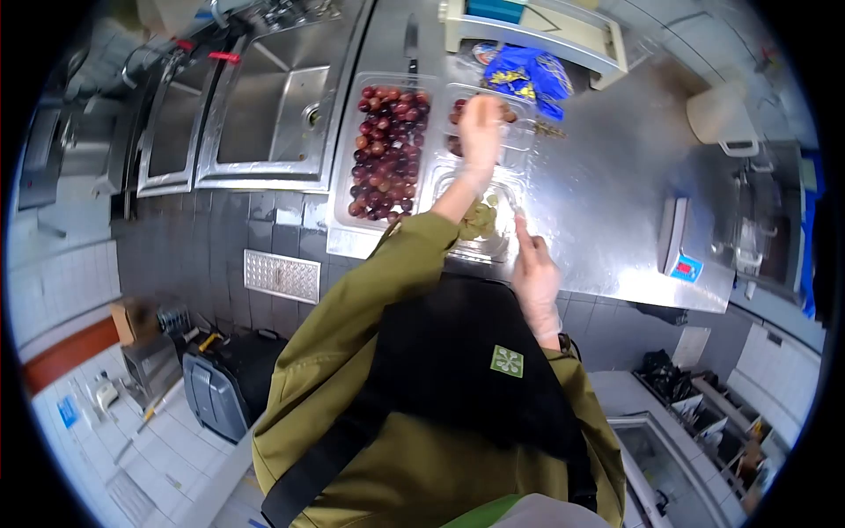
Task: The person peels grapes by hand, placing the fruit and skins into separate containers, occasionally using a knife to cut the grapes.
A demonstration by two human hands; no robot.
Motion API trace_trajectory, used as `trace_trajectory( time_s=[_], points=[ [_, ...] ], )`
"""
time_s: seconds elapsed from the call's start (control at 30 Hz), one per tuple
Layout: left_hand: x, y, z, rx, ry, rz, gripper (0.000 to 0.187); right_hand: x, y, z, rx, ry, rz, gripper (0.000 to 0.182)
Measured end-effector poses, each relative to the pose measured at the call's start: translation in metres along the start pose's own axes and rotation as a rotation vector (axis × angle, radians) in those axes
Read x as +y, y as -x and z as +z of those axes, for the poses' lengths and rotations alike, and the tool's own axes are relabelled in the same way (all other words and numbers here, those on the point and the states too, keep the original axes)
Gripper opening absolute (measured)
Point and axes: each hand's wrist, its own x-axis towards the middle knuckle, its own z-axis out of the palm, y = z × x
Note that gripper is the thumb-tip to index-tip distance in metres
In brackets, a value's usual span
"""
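My left hand point(480, 132), in a clear glove, is over a small clear tub of dark red grapes point(455, 145). Motion blurs its fingers and hides whether they hold anything. My right hand point(535, 268), also gloved, is closed around a thin knife point(517, 208) pointing away from me, its blade faint and blurred. Just left of the knife, a clear tub point(502, 249) near the counter's front edge holds pale green pieces point(480, 220). My left forearm crosses above that tub. Farther left, a long clear tub point(341, 207) is full of red grapes point(385, 158).
Behind the long tub lies a larger knife point(412, 42). A blue bag point(528, 75) with yellow print sits behind the small tub, near some stems point(550, 130). The scale point(684, 266) and white bucket point(717, 114) stand right; metal sinks point(273, 106) are left.
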Motion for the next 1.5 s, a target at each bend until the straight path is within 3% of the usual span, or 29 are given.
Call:
trace_trajectory(
  time_s=[0.03, 0.1, 0.13, 0.27, 0.37, 0.5, 0.57, 0.63, 0.77, 0.87, 0.97, 1.1, 1.2, 1.43, 1.5],
  points=[
    [-0.004, -0.007, 0.004, -0.003, -0.373, 0.378, 0.016, 0.005, 0.006, 0.001, -0.045, -0.013, 0.049, 0.064],
    [-0.012, -0.016, 0.002, -0.253, -0.925, 0.654, 0.016, 0.010, 0.010, -0.002, -0.048, -0.041, 0.076, 0.062],
    [-0.023, -0.016, 0.004, -0.365, -1.049, 0.581, 0.023, 0.010, 0.009, -0.002, -0.026, -0.058, 0.068, 0.064],
    [-0.020, -0.004, 0.001, -0.213, -1.016, 0.563, 0.025, 0.009, 0.002, -0.006, 0.053, -0.150, 0.062, 0.067],
    [0.023, -0.005, -0.028, -0.149, -0.922, 0.567, 0.023, 0.007, -0.005, -0.009, 0.088, -0.214, 0.067, 0.064],
    [0.027, -0.024, -0.112, -0.211, -1.178, 0.279, 0.030, 0.008, -0.010, -0.010, 0.141, -0.261, 0.063, 0.062],
    [0.010, -0.031, -0.145, -0.508, -1.328, 0.014, 0.027, 0.009, -0.010, -0.009, 0.158, -0.254, 0.045, 0.060],
    [0.002, -0.027, -0.161, -0.742, -1.275, 0.110, 0.032, 0.009, -0.010, -0.008, 0.154, -0.256, 0.039, 0.059],
    [-0.019, -0.029, -0.166, -0.761, -1.188, 0.032, 0.034, 0.002, -0.010, -0.008, 0.110, -0.275, 0.062, 0.059],
    [-0.006, -0.026, -0.165, -0.642, -1.107, 0.041, 0.034, -0.003, -0.012, -0.007, 0.061, -0.368, 0.075, 0.058],
    [0.040, -0.008, -0.156, -0.459, -0.651, 0.099, 0.037, -0.019, -0.018, -0.008, 0.053, -0.546, 0.044, 0.055],
    [0.111, 0.028, -0.127, -0.554, -0.394, -0.009, 0.047, -0.047, -0.031, -0.017, 0.042, -0.702, -0.049, 0.051],
    [0.122, 0.044, -0.118, -0.600, -0.124, -0.179, 0.046, -0.053, -0.034, -0.020, 0.054, -0.700, -0.093, 0.052],
    [0.114, 0.071, -0.105, -0.487, 0.626, -0.523, 0.039, -0.050, -0.025, -0.023, 0.093, -0.764, -0.111, 0.053],
    [0.113, 0.083, -0.096, -0.461, 0.804, -0.526, 0.042, -0.052, -0.027, -0.024, 0.145, -0.749, -0.155, 0.053]
  ],
)
